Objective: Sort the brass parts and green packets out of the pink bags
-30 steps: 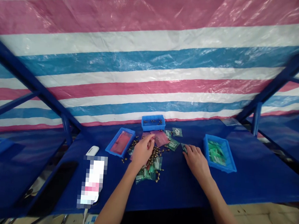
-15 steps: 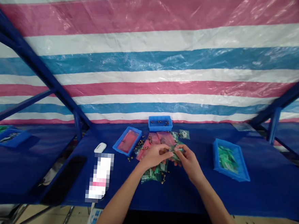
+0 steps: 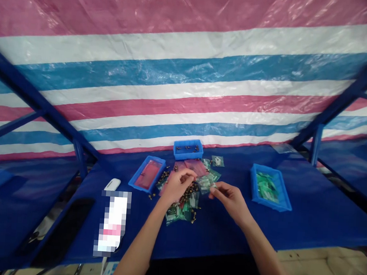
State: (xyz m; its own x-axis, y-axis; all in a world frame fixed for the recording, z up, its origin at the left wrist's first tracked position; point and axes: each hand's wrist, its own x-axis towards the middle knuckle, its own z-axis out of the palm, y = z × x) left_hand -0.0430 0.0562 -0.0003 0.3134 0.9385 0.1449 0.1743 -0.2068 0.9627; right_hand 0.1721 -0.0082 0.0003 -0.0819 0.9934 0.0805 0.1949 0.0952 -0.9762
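Brass fittings [image 3: 187, 192] sit heaped within easy reach. Right hand [image 3: 231, 202] pinches a small plastic bag [image 3: 213, 187] in its grip; left hand [image 3: 177, 186] is curled, can't tell if it's holding anything.

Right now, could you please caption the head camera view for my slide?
Left hand and right hand over brass fittings and small plastic bags on a blue table.

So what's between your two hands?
In the head view, small clear plastic bags lie between your left hand and your right hand.
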